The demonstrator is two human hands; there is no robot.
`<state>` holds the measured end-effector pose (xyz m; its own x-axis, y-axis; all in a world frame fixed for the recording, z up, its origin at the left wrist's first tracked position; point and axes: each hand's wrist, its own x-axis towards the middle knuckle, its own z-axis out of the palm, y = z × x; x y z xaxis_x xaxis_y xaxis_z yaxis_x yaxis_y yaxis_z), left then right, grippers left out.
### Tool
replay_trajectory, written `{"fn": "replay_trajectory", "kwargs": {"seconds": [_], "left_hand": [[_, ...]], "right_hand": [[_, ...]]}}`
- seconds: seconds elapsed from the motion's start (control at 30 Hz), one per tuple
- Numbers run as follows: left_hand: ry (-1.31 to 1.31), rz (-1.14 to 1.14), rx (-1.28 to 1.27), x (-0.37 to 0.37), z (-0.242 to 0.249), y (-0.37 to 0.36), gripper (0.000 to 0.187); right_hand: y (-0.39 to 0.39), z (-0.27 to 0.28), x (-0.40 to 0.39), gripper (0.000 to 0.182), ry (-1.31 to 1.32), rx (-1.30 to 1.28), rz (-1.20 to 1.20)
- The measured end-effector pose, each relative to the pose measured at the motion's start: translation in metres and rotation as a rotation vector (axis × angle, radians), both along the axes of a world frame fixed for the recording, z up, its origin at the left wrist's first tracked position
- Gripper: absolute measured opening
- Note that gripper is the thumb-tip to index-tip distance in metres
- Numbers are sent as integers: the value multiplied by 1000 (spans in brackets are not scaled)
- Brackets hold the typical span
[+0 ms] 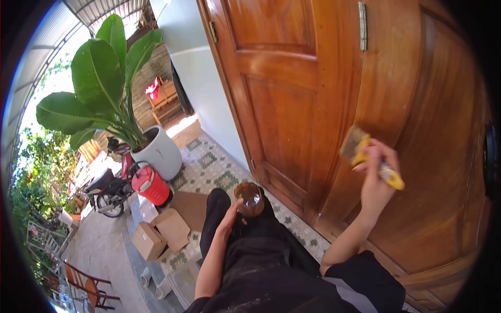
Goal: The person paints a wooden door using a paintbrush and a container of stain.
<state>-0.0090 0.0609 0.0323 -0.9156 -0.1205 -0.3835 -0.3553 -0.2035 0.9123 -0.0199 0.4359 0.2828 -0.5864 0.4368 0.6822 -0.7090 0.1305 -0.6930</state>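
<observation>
My right hand is closed around the yellow handle of a wide paintbrush, whose brown bristles point up and left near the wooden door panel. Whether the bristles touch the wood cannot be told. Low in front of my body, my left hand grips the left side of a round, see-through container with brownish contents, held over my dark trousers. A second wooden door with raised panels and metal hinges stands beyond.
A white pot with a large leafy plant stands at left, beside a red container. Open cardboard boxes lie on the patterned tile floor. Farther left are a motorbike and a wooden chair.
</observation>
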Motion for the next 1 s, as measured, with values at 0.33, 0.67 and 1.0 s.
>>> {"fn": "replay_trajectory", "kwargs": {"seconds": [0.33, 0.67, 1.0], "left_hand": [[87, 184, 3, 37, 79, 19, 61], [160, 305, 41, 85, 147, 48, 60], [303, 308, 50, 90, 162, 63, 79]], "right_hand": [[-75, -29, -13, 30, 34, -345, 498], [-153, -21, -19, 15, -171, 297, 1077], [-156, -15, -27, 16, -72, 338, 1055]]}}
